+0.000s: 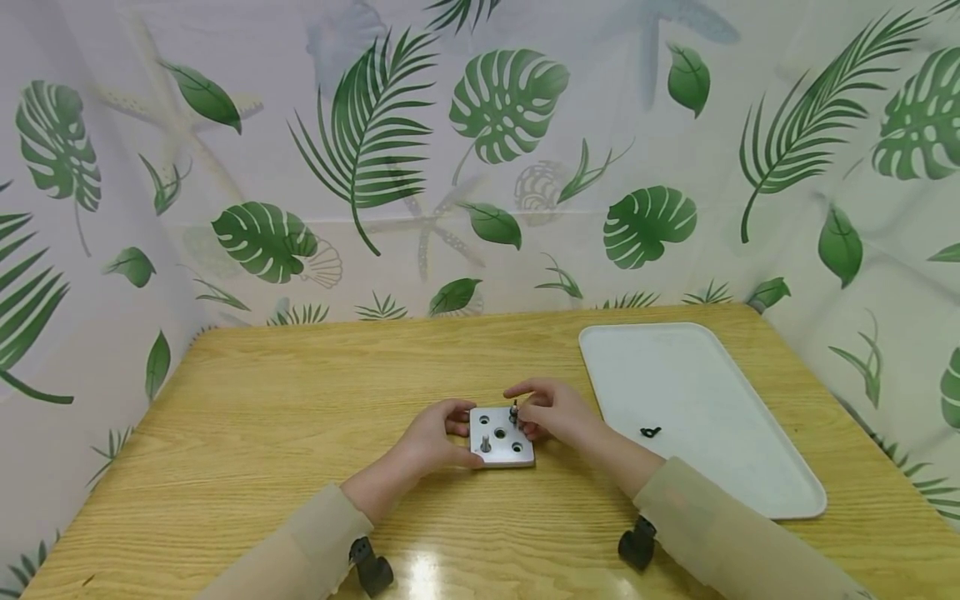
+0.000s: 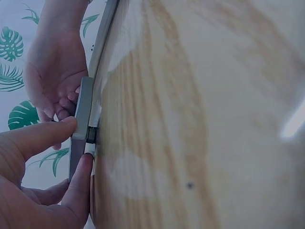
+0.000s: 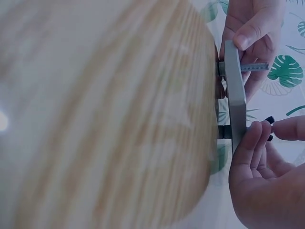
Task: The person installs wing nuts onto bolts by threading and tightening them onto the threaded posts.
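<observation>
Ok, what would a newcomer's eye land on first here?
Probably the green leaf-print backdrop behind the wooden table. Then the silver plate near the middle, its edge in the left hand's grip while the right hand pinches a black wing nut. The white tray stands out on the right.

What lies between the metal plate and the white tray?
The right hand lies there, with bare tabletop below it, as the head view shows.
</observation>
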Motion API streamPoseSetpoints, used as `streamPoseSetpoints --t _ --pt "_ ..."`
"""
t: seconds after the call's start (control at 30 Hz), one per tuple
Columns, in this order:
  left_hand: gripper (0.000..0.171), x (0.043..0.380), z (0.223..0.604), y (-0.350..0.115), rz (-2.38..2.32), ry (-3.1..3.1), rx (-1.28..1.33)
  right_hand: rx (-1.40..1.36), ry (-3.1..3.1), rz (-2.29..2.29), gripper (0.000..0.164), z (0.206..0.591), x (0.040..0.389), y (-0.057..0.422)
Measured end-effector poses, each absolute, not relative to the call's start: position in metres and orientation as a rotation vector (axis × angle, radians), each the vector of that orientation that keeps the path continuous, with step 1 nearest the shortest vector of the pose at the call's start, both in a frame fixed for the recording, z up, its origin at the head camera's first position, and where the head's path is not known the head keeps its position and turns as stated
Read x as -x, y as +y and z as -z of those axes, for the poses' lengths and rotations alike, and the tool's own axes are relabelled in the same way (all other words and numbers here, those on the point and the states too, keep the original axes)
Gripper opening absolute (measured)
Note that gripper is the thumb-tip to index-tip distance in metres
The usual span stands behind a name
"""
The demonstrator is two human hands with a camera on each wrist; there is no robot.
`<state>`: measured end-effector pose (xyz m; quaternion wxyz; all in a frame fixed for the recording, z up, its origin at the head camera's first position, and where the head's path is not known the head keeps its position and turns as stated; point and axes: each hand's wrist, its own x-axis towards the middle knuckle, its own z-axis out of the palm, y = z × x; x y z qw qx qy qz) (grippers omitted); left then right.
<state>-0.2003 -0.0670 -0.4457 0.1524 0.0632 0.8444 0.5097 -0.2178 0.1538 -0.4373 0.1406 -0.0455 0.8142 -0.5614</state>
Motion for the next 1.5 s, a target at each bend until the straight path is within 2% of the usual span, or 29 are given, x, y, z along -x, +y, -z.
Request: streamPoseSetpoints --t 0.33,0.47,0.93,1.17,1.5 --pt "0.08 0.1995 0.443 -0.067 -1.465 2.429 -0.199 0.08 2.433 1.538 0.017 0.4406 0.2171 0.1502" --pt "0.079 0.1991 0.4434 -0.0676 -1.468 2.433 -0.213 0.046 2.476 1.492 0.015 0.4395 0.2174 0.1482" --pt "0.079 0.2003 0.4442 -0.0671 -1.451 2.439 -0.194 0.114 2.525 1.418 0.02 0.4338 0.2168 0.1535" --pt "0.078 0.2006 0.4438 -0.0672 -1.467 2.427 -0.191 0.266 2.508 1.459 0.035 0.4344 0.2161 0.1548" --pt "0.079 0.1992 0.4446 -0.0699 -1.489 2.416 -0.203 0.195 2.446 1.487 0.03 0.4375 0.2173 0.1519"
